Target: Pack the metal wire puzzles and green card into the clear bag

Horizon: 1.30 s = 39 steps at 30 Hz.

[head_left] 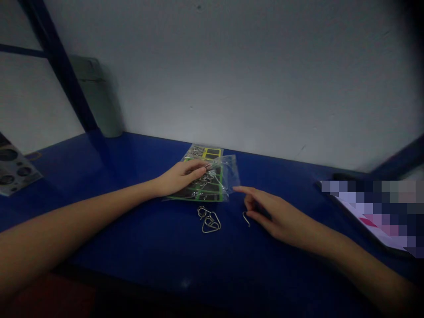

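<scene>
My left hand (182,177) rests over a clear plastic bag (231,174), its thumb and fingers closed on the plastic. Shiny metal wire pieces (206,177) show through the bag, which lies on a dark sheet with green and yellow borders (212,153). My right hand (266,207) is beside the bag, index finger stretched to its right edge. Between the thumb and curled fingers of that hand is a small bent metal wire piece (246,219), partly hidden at its top. Linked metal wire rings, a wire puzzle (210,223), lie on the table in front of the bag.
The blue table (159,251) meets a pale wall behind. A grey-green cylinder (102,97) stands at the back left near a blue post (66,75). A box with round dark shapes (16,170) is at far left. A dark-edged, partly blurred flat device (367,221) lies at right.
</scene>
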Each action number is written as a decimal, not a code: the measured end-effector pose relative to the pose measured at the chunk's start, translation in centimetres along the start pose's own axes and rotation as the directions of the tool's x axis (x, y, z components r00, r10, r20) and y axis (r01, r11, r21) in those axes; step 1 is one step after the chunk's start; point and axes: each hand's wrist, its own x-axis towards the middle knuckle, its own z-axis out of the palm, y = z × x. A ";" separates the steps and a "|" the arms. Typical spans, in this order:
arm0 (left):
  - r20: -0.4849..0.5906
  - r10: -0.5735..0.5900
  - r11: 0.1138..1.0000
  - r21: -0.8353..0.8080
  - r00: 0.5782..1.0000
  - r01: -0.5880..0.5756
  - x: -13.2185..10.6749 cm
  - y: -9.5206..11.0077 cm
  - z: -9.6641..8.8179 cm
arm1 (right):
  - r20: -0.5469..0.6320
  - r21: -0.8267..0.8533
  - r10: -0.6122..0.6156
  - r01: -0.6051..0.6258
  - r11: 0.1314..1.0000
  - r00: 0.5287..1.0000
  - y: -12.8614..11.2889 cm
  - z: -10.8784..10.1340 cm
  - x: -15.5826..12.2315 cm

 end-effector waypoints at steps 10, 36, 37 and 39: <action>0.013 -0.004 1.000 0.012 1.000 0.004 0.0 0.0 0.0 | 0.048 -0.050 -0.073 0.076 0.996 0.996 -1.8 0.0 0.2; 0.047 0.031 1.000 -0.001 0.998 -0.031 -0.3 0.7 0.7 | -0.608 -0.224 -0.179 0.049 0.973 0.773 -2.1 0.9 0.7; 0.047 0.038 0.999 -0.001 0.998 -0.038 -0.3 0.7 0.7 | -0.597 -0.252 -0.238 0.102 0.962 0.766 -2.1 1.1 0.9; 0.048 0.051 0.999 0.001 0.998 -0.051 -0.2 0.7 0.8 | -0.581 -0.293 -0.332 0.189 0.937 0.743 -2.0 1.6 1.1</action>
